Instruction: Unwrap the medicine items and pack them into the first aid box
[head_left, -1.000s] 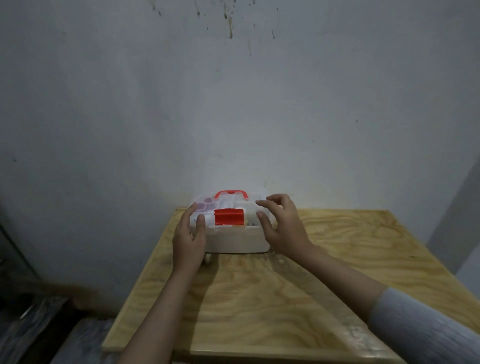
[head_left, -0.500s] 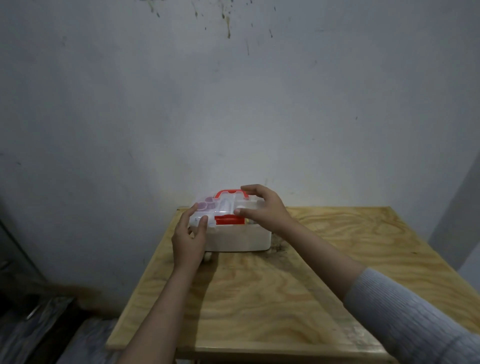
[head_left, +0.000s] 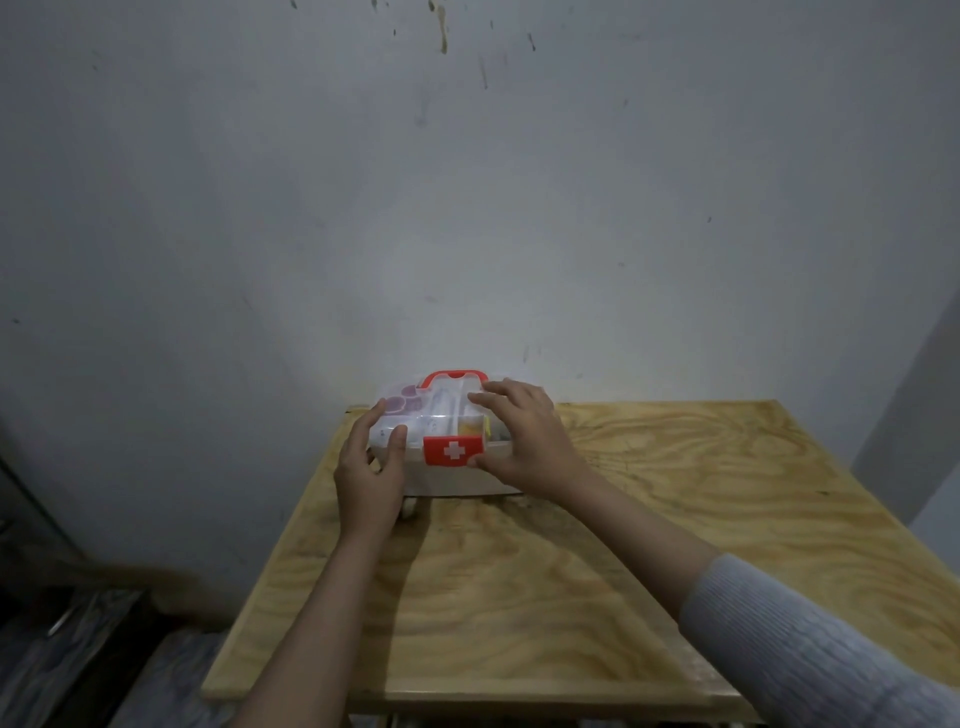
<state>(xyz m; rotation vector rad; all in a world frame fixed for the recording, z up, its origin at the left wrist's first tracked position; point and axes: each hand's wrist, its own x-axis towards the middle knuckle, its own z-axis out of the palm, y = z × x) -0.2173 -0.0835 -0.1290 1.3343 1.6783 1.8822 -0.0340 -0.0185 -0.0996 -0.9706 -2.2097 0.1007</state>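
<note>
A white first aid box (head_left: 447, 480) with a clear lid, a red handle and a red latch bearing a white cross stands at the table's far left edge, against the wall. The lid is down and the latch lies flat over the front. Purple and yellow items show dimly through the lid. My left hand (head_left: 370, 467) grips the box's left end, thumb on the lid. My right hand (head_left: 524, 441) lies over the right part of the lid, its thumb by the latch's lower right corner.
The box rests on a light plywood table (head_left: 649, 545). A grey wall (head_left: 467, 208) rises directly behind it. Dark floor and clutter (head_left: 62, 623) lie beyond the table's left edge.
The red latch has swung down flat over the box's front, showing its white cross. My right hand moved from the top of the lid to the lid's right front; my left hand stayed put.
</note>
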